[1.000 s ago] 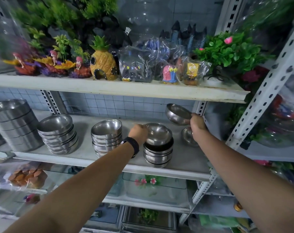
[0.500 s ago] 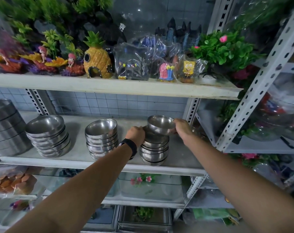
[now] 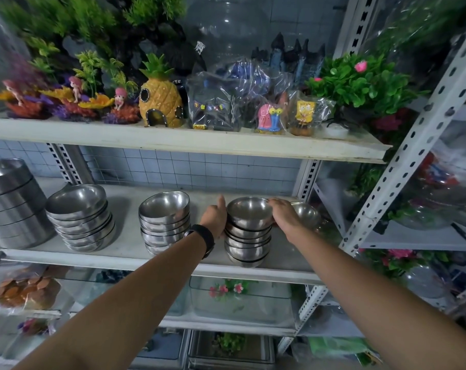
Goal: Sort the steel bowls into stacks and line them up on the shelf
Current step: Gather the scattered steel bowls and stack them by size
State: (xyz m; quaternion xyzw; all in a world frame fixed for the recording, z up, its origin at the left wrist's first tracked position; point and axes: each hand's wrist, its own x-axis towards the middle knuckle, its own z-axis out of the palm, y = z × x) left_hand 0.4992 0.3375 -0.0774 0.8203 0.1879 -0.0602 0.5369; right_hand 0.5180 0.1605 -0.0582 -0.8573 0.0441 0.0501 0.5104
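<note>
**Four stacks of steel on the middle shelf, both hands at the last one**

Four stacks stand in a row on the shelf [image 3: 125, 252] across the middle of the frame. At the far left edge is a tall stack [image 3: 10, 204] of straight-sided steel pans. To its right is a low stack of wide bowls [image 3: 79, 217]. A third stack [image 3: 163, 220] sits near the centre, its uppermost bowl tipped a little.

Just right of centre, the left hand [image 3: 213, 218], with a dark wristband [image 3: 203, 236], presses against the left side of the fourth stack [image 3: 247, 244]. Its thumb points up and its fingers curl in against the bowls. How far round they reach is hidden.

The top bowl [image 3: 249, 212] sits on this stack with its mouth up and about level. The stack beneath it rises straight from the shelf.

The right hand [image 3: 286, 216] grips that bowl from the right, with its fingers [image 3: 273, 202] hooked narrowly over the far right rim. The bowl lies between the two hands, touching both.

Behind the right hand, toward the right upright, a loose bowl [image 3: 307, 213] rests mouth up on the shelf, partly hidden by the knuckles.
</note>
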